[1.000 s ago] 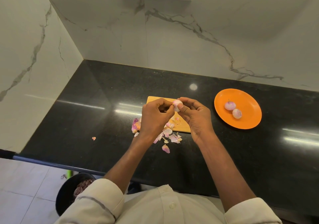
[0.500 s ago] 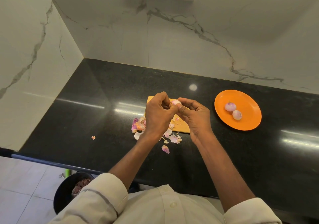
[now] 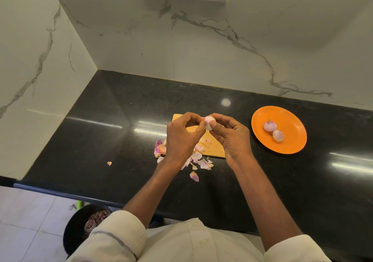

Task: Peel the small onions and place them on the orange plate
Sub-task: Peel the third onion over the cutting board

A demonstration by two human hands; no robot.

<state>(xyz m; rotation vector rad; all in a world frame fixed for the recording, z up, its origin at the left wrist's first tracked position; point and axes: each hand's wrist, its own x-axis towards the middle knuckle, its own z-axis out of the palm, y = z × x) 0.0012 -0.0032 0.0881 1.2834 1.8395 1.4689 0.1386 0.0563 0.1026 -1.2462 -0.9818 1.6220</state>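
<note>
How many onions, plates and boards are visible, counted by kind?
Onions: 3, one held between both hands, two on the plate
Plates: 1, orange
Boards: 1, wooden
Total: 5

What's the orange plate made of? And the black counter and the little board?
Orange plate: probably plastic, an even matte colour with no glare. Black counter: looks like polished stone, speckled and mirroring the lights. Little board: seemingly wood or bamboo, pale tan and dull.
</note>
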